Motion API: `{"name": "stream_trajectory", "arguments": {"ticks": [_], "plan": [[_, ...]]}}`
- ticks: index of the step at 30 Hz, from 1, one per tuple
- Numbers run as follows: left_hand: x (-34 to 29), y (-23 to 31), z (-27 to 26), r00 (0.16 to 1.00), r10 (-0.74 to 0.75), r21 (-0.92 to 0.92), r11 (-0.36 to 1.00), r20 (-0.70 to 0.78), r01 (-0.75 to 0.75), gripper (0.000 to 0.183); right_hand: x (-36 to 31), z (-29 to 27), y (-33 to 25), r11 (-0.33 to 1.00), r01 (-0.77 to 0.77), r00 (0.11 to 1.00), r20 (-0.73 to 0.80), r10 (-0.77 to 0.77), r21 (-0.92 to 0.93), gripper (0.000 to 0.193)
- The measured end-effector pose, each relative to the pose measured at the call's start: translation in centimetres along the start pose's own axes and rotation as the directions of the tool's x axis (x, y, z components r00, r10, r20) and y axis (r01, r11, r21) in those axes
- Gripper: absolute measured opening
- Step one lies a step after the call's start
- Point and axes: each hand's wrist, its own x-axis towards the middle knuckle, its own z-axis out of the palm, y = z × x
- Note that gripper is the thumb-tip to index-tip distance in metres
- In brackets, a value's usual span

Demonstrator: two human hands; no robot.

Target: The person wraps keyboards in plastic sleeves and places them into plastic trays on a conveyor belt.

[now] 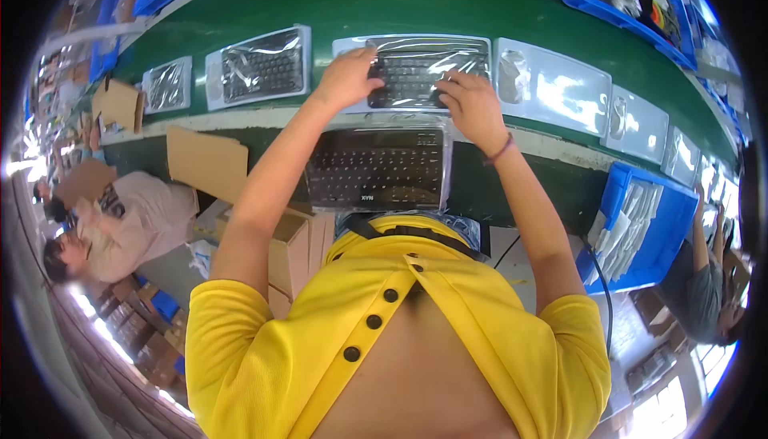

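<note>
Yellow shirt nearest, I see hands loosely spread on wrapped keyboard, likely positioning; next needs edge alignment.

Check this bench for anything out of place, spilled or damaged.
One keyboard looks out of place: it sits off the row of trays on the green table, between that row and the yellow shirt, its support hidden. No spill or clear damage shows.
</note>
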Motion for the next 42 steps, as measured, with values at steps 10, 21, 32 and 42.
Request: {"name": "stream_trajectory", "arguments": {"ticks": [10,21,32,42], "plan": [[-12.0,2.8,2.0,0.942,-0.075,-0.449,0.890,-0.328,-0.086,0.018,-0.8,0.0,-8.3,0.967,0.207,0.978,-0.006,-0.209,0.149,0.003],[-18.3,4.6,-6.2,0.907,-0.083,-0.524,0.836,-0.412,-0.162,0.016,-2.3,-7.8,-15.0,0.955,0.193,0.971,0.094,-0.219,0.224,0.005],[-17.1,4.6,-7.3,0.866,-0.060,-0.540,0.803,-0.496,-0.253,0.013,-2.5,-8.3,-12.8,0.934,-0.027,0.993,0.116,-0.016,0.357,0.009],[-12.7,3.6,-7.2,0.887,-0.104,-0.562,0.805,-0.450,-0.190,0.014,-4.9,-4.8,-14.7,0.934,0.336,0.933,0.089,-0.348,0.124,0.023]]}}
